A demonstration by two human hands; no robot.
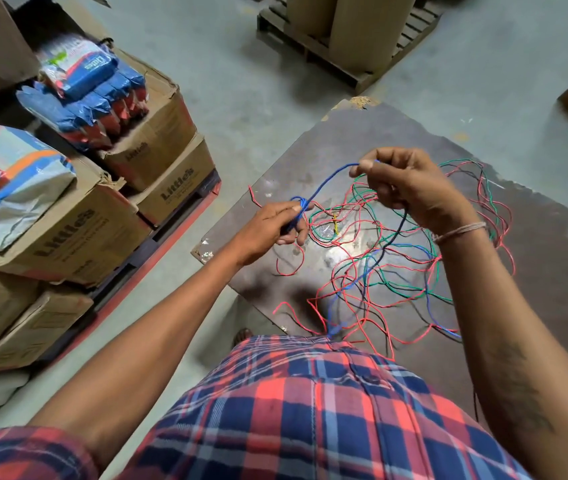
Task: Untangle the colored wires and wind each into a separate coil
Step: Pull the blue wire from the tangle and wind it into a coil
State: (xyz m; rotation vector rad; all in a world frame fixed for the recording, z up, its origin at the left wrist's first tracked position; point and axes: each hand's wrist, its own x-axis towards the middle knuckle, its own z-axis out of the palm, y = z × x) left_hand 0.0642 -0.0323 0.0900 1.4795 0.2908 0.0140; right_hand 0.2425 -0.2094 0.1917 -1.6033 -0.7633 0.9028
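Blue wire [327, 181]: I see it pulled in a line between my two hands, above the dark board [535, 271].
Left hand [275, 225]: my fingers are closed around a small bunch of blue loops. The wire goes up and away from this grip to my other hand.
Right hand [410, 188]: my thumb and finger pinch the blue wire near its tip. From this grip a dark length hangs down into the pile.
Tangle [396, 265]: red, green, blue and black wires lie mixed up on the board, under and below my right hand. The red ones are the easiest to see.
Yellow bit [336, 225]: a small yellow thing sits in the pile, just right of my left grip. I cannot tell what it is.
Hidden: my right wrist and arm cover part of the pile. My checked shirt [310, 410] hides the near edge of the board. I cannot follow any one wire through the mess.
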